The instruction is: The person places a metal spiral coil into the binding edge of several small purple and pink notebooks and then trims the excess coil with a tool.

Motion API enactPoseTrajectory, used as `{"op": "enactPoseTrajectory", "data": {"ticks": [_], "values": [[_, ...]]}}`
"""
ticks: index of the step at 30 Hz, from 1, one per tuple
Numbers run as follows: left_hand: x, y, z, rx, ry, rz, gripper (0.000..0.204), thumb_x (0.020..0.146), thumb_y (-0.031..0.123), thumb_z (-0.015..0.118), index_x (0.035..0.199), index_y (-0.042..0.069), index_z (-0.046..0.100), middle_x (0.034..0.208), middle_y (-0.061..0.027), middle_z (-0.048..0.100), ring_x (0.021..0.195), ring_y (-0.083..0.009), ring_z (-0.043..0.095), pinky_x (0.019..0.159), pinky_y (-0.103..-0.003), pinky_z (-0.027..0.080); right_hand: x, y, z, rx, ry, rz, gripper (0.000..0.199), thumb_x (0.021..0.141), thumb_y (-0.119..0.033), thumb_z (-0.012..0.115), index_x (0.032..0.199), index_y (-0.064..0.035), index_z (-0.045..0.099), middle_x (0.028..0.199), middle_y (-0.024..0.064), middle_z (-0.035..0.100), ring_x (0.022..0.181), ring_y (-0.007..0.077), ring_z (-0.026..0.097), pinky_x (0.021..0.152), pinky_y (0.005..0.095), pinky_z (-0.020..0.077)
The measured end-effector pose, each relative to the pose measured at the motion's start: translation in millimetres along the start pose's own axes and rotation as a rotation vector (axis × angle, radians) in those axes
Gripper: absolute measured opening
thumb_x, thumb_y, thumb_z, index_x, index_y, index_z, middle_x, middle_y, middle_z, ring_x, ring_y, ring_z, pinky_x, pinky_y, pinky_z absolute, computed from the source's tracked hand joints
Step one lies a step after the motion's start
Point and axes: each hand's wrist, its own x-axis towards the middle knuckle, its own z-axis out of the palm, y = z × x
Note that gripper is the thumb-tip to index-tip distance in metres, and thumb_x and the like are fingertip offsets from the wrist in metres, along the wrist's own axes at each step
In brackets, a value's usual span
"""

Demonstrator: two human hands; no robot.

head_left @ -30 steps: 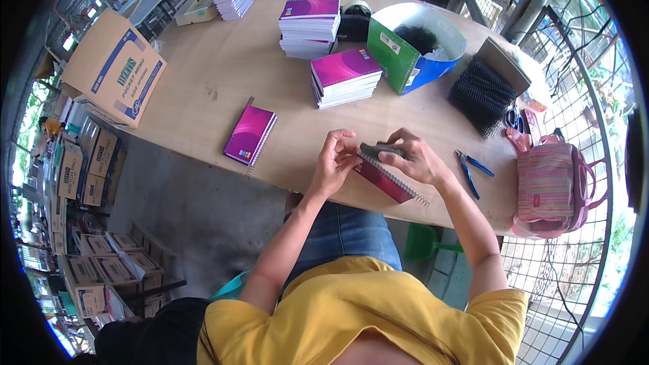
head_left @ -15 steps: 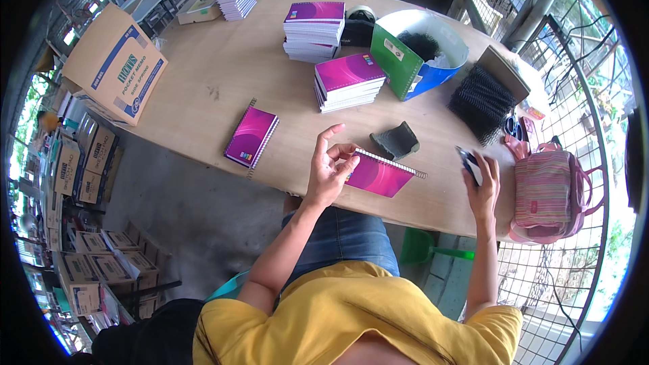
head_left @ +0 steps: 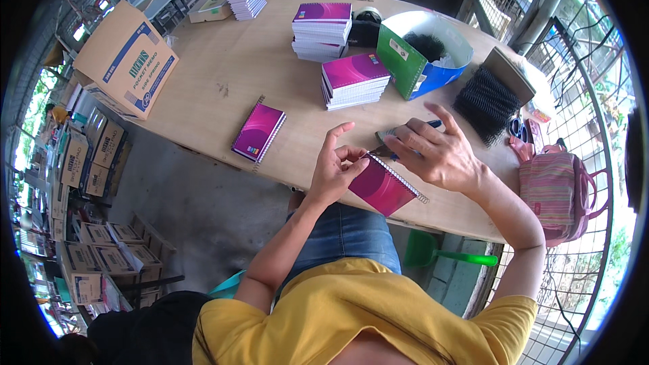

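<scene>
- My left hand pinches the purple notebook near its upper-left corner, thumb pressed to fingers, one finger raised; the notebook slants over the table's near edge.
- My right hand curls partly around the pliers, one finger lifted, the tips at the left end of the wire coil.
- I seem to be cutting or bending that end; next calls, I judge, for a steady pinch and careful squeeze.
- Beyond stands a notebook stack.
</scene>
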Motion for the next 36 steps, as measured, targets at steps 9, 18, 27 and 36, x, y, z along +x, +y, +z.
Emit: {"op": "enactPoseTrajectory", "data": {"ticks": [9,18,27,36], "values": [[-14.6,0.4,3.1,0.244,0.112,0.162,0.059,0.091,-0.001,0.069,0.144,0.007,0.043,0.102,-0.0066,0.066,0.09,-0.0093,0.061,0.077,-0.022,0.05,-19.8,-22.3,3.6,0.625,-0.169,0.665,0.028,0.081,-0.016,0.077,0.104,-0.0004,0.072,0.093,0.0152,0.066,0.081,0.0327,0.067,0.07,0.0391,0.0537],[19.6,87.2,-189.1,0.547,0.727,0.349,0.021,0.093,-0.004,0.055,0.112,0.002,0.062,0.107,-0.01,0.067,0.091,-0.0168,0.064,0.083,-0.03,0.051,-147.3,-11.3,3.4,0.32,0.027,1.187,0.028,0.085,-0.009,0.073,0.111,0.0016,0.07,0.097,0.0163,0.067,0.088,0.031,0.068,0.08,0.0379,0.0517],[139.1,48.5,-201.4,1.241,-0.479,0.416,0.017,0.09,0.014,0.047,0.083,0.006,0.061,0.072,-0.0113,0.067,0.075,-0.0306,0.068,0.07,-0.04,0.049,-224.7,-26.3,42.4,0.1,-0.124,1.074,0.044,0.079,-0.013,0.076,0.121,-0.0032,0.067,0.112,0.0167,0.063,0.108,0.0361,0.059,0.093,0.0459,0.0462],[136.6,17.8,-217.6,1.302,-0.548,0.334,0.014,0.089,0.014,0.046,0.087,0.007,0.058,0.094,-0.0083,0.063,0.099,-0.0293,0.057,0.088,-0.042,0.041,-231.8,-28.8,45.0,0.03,-0.15,1.063,0.048,0.082,-0.021,0.074,0.128,-0.0074,0.064,0.121,0.0159,0.063,0.114,0.0356,0.057,0.102,0.0482,0.0397]]}}
